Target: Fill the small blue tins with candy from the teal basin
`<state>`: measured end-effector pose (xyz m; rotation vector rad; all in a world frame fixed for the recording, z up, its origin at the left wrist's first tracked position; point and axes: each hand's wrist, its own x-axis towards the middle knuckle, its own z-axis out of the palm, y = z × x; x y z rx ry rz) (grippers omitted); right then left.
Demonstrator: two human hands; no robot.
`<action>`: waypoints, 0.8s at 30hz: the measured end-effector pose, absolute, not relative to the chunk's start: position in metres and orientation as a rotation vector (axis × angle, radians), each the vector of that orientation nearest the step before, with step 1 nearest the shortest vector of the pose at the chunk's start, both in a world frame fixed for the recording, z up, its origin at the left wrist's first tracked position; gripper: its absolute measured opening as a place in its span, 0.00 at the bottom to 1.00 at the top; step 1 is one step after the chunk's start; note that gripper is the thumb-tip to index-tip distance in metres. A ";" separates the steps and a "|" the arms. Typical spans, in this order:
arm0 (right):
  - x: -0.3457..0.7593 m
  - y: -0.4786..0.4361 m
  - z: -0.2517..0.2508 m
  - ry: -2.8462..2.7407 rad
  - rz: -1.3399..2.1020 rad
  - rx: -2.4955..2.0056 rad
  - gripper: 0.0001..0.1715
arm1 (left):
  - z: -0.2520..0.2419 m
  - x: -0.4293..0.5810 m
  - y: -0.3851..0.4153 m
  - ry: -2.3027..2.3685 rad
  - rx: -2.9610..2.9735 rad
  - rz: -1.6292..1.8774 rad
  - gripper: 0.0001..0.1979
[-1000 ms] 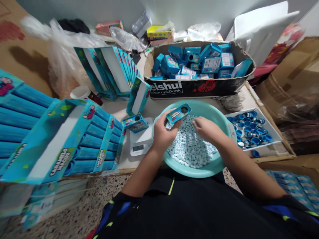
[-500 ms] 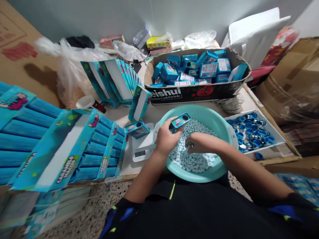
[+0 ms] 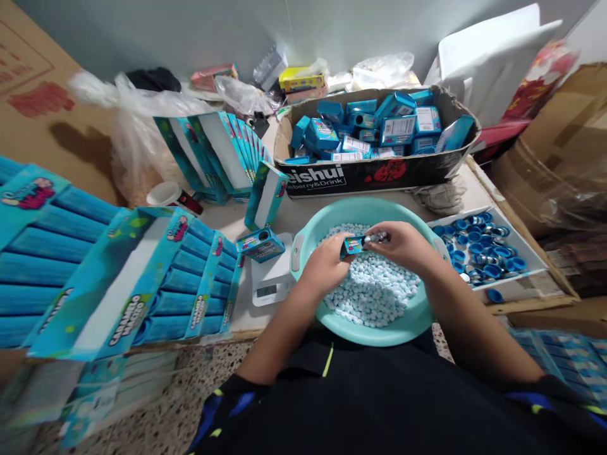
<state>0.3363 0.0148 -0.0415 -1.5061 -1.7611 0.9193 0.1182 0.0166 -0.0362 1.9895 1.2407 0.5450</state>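
Note:
My left hand holds a small blue "Caramelo" candy box above a teal plastic basin. My right hand pinches a small metal-rimmed cap against the box's end. Both hands are close together over a heap of small pale-blue candies in the basin. On a white digital kitchen scale to the left of the basin stands another candy box, and neither hand touches it.
A black-printed cardboard tray of loose blue boxes stands behind the basin. To the right, a white tray holds several blue and metal caps. Blue display cartons crowd the left. Plastic bags and cardboard surround the bench.
My hands have come together over the basin. The right hand has risen from the candies and now holds the cap against the box, which has turned nearly flat in my left hand.

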 end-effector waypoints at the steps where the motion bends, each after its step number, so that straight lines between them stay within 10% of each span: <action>1: 0.336 0.015 -0.042 -1.757 0.921 -1.510 0.11 | -0.037 0.118 0.017 1.216 1.997 0.537 0.22; 24: 0.321 0.011 -0.032 -1.043 1.214 -1.024 0.20 | -0.031 0.118 0.018 0.984 1.721 0.592 0.19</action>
